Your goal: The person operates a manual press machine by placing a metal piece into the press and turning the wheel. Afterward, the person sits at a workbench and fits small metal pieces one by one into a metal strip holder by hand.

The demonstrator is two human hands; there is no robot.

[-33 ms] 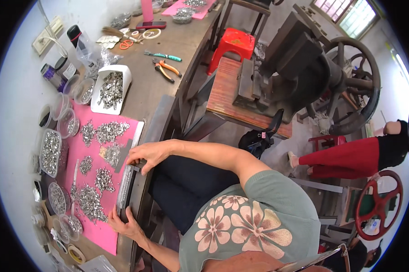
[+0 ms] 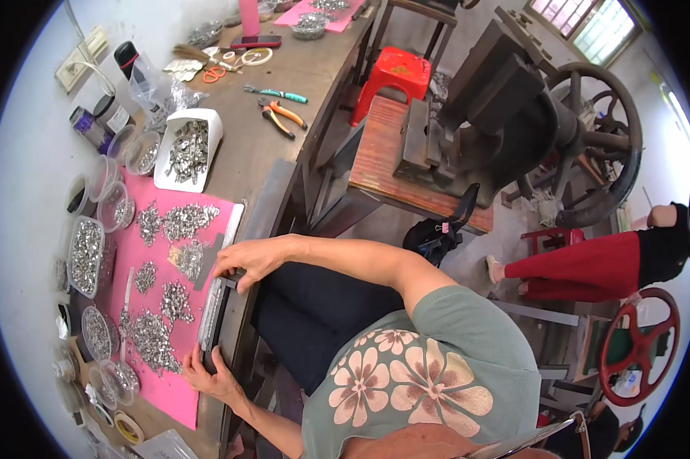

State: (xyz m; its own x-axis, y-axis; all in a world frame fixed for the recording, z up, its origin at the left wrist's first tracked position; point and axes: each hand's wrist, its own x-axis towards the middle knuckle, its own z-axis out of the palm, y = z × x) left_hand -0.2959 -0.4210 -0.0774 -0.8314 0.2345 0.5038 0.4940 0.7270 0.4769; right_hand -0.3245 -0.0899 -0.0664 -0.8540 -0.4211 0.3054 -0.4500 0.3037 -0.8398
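Observation:
A long, narrow metal bar [image 2: 210,321], silver on one side and dark on the other, lies along the bench edge in front of me. My right hand [image 2: 252,262] bends its fingers and thumb over the bar's upper end, near a small dark crosspiece [image 2: 227,283]. At the lower end, my left hand [image 2: 213,379] pinches the bar between thumb and fingers. Beside it, several heaps of small silver metal pieces [image 2: 154,340] rest on a pink sheet [image 2: 178,402]. A flat grey strip [image 2: 208,264] lies by my right fingertips, next to a pile of thin pieces [image 2: 190,260].
Clear plastic tubs [image 2: 86,256] of metal pieces line the wall side. Farther along stand a white scoop tray [image 2: 215,145], orange-handled pliers [image 2: 282,115] and teal-handled pliers [image 2: 284,96]. Right of the bench is a heavy press [image 2: 498,107] with a handwheel. A person in red trousers [image 2: 582,268] stands nearby.

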